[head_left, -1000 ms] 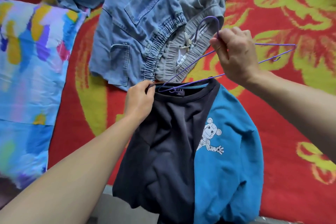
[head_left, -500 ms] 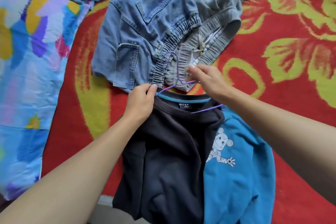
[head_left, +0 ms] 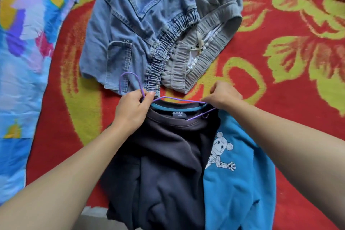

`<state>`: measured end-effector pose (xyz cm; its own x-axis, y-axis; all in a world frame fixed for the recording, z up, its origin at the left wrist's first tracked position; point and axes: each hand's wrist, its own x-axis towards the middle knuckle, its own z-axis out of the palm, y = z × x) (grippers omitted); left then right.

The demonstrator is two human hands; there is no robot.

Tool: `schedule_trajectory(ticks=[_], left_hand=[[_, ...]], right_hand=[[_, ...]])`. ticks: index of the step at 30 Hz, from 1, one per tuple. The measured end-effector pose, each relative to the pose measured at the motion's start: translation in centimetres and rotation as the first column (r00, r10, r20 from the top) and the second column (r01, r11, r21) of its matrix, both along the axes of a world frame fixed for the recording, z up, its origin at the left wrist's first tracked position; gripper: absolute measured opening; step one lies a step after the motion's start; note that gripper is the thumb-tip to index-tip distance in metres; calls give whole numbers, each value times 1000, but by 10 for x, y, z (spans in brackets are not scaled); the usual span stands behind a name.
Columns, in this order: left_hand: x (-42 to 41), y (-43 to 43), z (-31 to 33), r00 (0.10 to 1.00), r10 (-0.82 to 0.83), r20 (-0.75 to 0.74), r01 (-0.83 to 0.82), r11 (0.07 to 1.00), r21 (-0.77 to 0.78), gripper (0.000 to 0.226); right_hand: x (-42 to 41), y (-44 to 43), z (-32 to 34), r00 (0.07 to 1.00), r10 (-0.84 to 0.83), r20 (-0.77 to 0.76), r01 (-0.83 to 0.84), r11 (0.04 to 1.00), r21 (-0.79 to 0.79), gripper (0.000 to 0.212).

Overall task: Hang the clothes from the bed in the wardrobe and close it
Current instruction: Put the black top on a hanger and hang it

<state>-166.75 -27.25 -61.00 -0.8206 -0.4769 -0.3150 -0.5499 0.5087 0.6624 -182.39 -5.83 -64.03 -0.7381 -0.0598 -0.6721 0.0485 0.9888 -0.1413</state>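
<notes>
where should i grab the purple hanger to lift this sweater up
Grip the hanger at its neck, just under the hook, coming from above on the jeans side. The hook sticks out past the collar, while the arms sit partly inside the sweater. The left hand pinches it there.

Bedspread [head_left: 298, 99]: red ground, yellow-green floral pattern; fills the field from 12 through 3 to 5 o'clock, also visible at 7–8 o'clock | Multicoloured cloth [head_left: 22, 61]: blue, purple, yellow, pink and white brush-stroke print; along the edge from 8 to 11 o'clock, bordering the bedspread | Pale grey patch [head_left: 93, 213]: bottom edge, 6–7 o'clock; identity unclear
</notes>
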Motion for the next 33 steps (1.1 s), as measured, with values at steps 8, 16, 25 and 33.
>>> schedule_trajectory(ticks=[8,16,25,33], left_hand=[[6,2,8,992,77,-100,-78,997,-10,36],[-10,17,14,951,258,-172,-224,955,196,42],[-12,32,42,978,-15,-207,49,986,160,42],[-3,45,51,968,-21,-249,67,982,176,41]], right_hand=[[-6,55,12,993,120,5,-120,991,61,14],[-1,71,43,975,213,68,-212,977,-33,21],[-10,80,49,717,-630,298,696,630,-344,15],[-16,75,56,718,-667,202,691,644,-329,15]])
